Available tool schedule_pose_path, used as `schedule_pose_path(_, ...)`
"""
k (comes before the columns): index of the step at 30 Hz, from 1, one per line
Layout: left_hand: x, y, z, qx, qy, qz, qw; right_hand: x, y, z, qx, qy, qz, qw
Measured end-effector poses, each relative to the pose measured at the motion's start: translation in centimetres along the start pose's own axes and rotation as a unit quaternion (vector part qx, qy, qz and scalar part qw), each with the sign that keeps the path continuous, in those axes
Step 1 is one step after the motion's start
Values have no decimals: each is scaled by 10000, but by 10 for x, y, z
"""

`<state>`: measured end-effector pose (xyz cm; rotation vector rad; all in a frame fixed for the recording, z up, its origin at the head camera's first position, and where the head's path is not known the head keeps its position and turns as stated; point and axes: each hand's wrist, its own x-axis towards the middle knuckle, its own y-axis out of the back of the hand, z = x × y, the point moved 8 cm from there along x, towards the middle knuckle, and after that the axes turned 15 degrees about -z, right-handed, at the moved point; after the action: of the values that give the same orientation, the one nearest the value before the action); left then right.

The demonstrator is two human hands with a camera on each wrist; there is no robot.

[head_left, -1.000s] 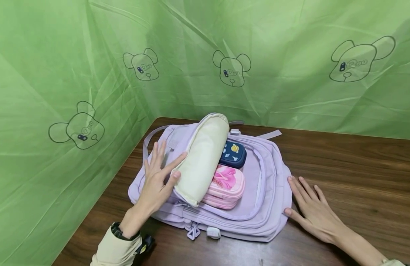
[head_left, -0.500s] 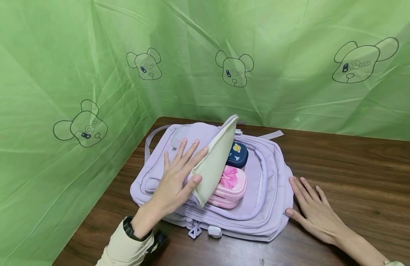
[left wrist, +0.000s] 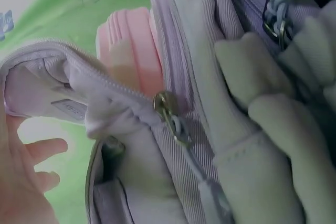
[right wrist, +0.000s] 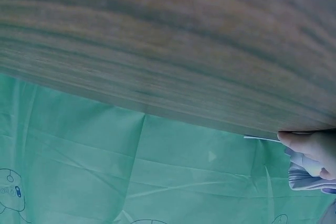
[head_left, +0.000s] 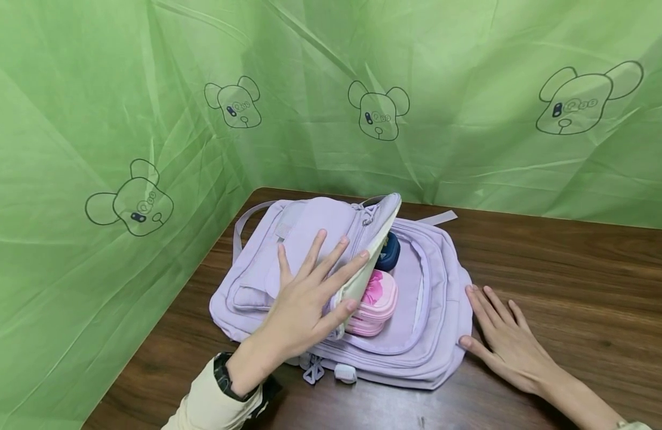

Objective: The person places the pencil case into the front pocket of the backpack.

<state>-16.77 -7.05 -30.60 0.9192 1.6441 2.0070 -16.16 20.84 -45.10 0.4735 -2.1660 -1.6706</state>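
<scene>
A lilac backpack (head_left: 433, 310) lies flat on the wooden table (head_left: 567, 280). My left hand (head_left: 348, 280) holds its front flap (head_left: 331, 224), with straight fingers on the lilac outside and the thumb on the cream lining. The flap leans over a pink case (head_left: 378, 297) and a navy case (head_left: 390, 255) inside the open pocket. My right hand (head_left: 478, 321) lies flat on the table, fingers touching the backpack's right edge. The left wrist view shows the pink case (left wrist: 131, 51) under the flap and a zip pull (left wrist: 167, 103). In the right wrist view a fingertip (right wrist: 310, 148) meets the backpack (right wrist: 307, 178).
Green cloth walls (head_left: 148, 119) with bear drawings close off the back and left sides. The backpack sits in the table's back left corner, its strap (head_left: 239, 230) toward the left wall. Zip pulls (head_left: 312, 375) and a white tag (head_left: 344, 374) hang at its near edge.
My left hand has swung the flap from leaning left to tipping right over the two cases. More lilac outside and less cream lining shows. The right hand has stayed put.
</scene>
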Motion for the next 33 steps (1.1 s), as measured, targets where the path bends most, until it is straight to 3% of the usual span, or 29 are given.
schedule_pose_path(20,19,-39,48,1091,-608,-644,9901,4,-3,1,30,-65,-76,9999)
schedule_pose_path(28,22,-51,59,1358,-694,-706,9858,2,-1,1,7,-47,-74,10000)
schedule_pose_path(33,21,-55,65,1574,-771,-505,9832,2,-1,2,30,-59,-99,9999)
